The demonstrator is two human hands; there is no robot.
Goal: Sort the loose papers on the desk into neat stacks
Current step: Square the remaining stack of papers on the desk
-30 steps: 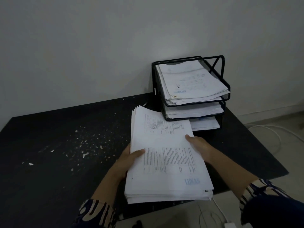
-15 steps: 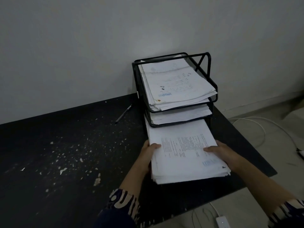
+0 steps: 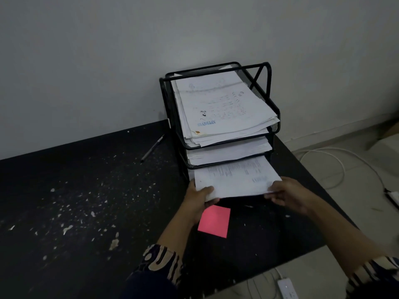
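Observation:
A thick stack of printed white papers (image 3: 235, 180) sticks halfway out of the bottom tier of a black wire letter tray (image 3: 273, 124) at the desk's back right. My left hand (image 3: 199, 198) grips the stack's near left corner, thumb on top. My right hand (image 3: 287, 192) grips its near right corner. The top tier holds a pile of papers (image 3: 218, 106) with drawings and blue lettering, and the middle tier holds another pile (image 3: 226, 151). A pink square note (image 3: 214, 221) lies on the black desk (image 3: 86, 212) just below the held stack.
A pen (image 3: 152, 148) lies on the desk left of the tray, near the wall. White flecks cover the desk's left half. On the floor to the right are white cables (image 3: 336, 160) and a white power strip (image 3: 288, 289) below the desk's front edge.
Both hands carried the stack from in front of me to the tray and pushed it further into the bottom tier. The pink note has come into view underneath.

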